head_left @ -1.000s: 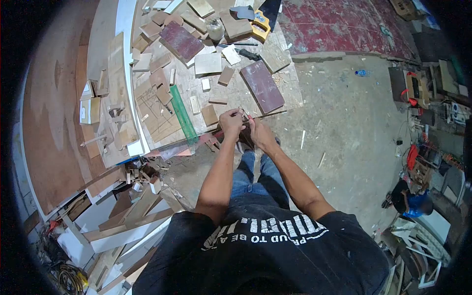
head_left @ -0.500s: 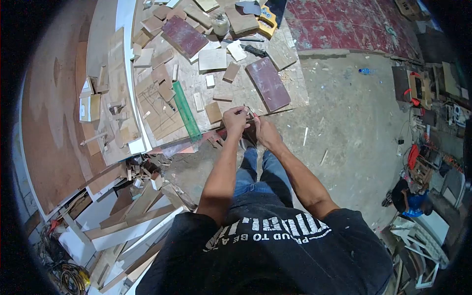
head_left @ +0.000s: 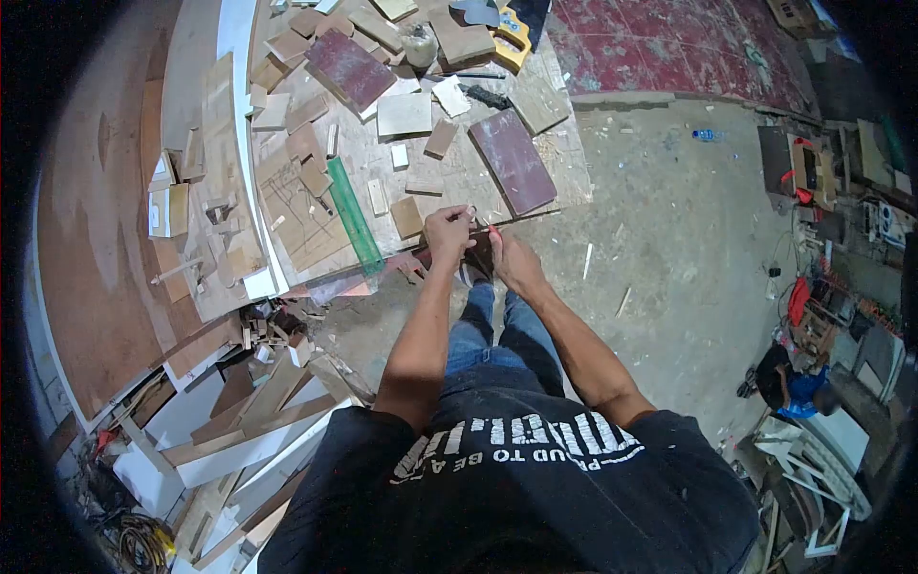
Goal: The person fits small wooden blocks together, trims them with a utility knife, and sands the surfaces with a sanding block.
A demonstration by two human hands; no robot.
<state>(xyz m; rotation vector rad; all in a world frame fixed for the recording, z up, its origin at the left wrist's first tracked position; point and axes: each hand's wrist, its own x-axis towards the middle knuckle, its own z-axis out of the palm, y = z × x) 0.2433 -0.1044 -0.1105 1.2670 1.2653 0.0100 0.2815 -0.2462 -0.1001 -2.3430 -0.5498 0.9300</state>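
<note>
Both hands are close together at the near edge of the workbench [head_left: 449, 209]. My left hand [head_left: 447, 235] is closed, its thumb and fingertips pinching a small pale piece that is too small to name. Wrapped round a thin tool with a red end [head_left: 493, 229] is my right hand [head_left: 517, 260]; its narrow tip points toward the left fingertips. Just beyond the hands lies a dark red block [head_left: 513, 163] with a dusty surface. A small brown wooden block [head_left: 406, 218] sits beside my left hand, and a green ruler [head_left: 354, 216] lies further left.
Wood offcuts, a jar [head_left: 419, 46] and a yellow-handled saw [head_left: 513, 40] crowd the far bench. A heap of boards [head_left: 258, 421] fills the floor at lower left. At far right a person [head_left: 789, 383] crouches near stacked materials. Wood slivers dot the concrete floor [head_left: 660, 249].
The right hand and its tool have drawn slightly apart from the left fingertips. The whole view has shifted a little, so the bench appears further left.
</note>
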